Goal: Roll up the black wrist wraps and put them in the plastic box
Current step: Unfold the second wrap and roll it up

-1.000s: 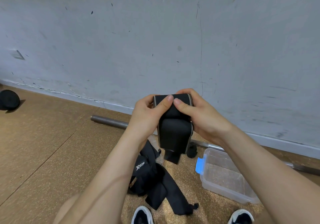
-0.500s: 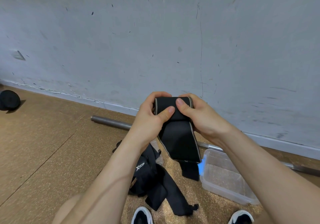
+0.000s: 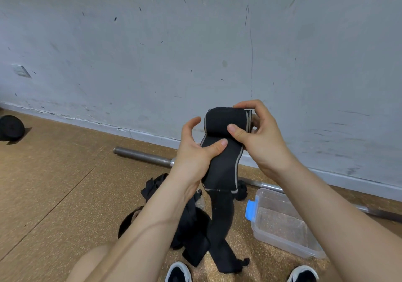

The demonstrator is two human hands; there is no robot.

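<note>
Black wrist wrap (image 3: 224,166), half rolled, held up before the wall (image 3: 195,53): right hand (image 3: 261,138) grip closed round the roll, left hand (image 3: 195,157) grip pinching the loose band below. Its tail hangs over other wraps (image 3: 191,227) on the floor (image 3: 54,183), beside the plastic box (image 3: 282,244)

The left hand (image 3: 195,159) and right hand (image 3: 263,144) are bare, with short, plainly trimmed nails. The left forearm (image 3: 150,225) and right forearm (image 3: 330,218) are also bare as far back as the view reaches, and a tendon line shows along the left one. On the floor stand the toes of the left shoe (image 3: 178,272) and right shoe (image 3: 303,274), each black on top with a white rim round the toe, and a bare knee (image 3: 93,264) shows beside the left forearm.
</note>
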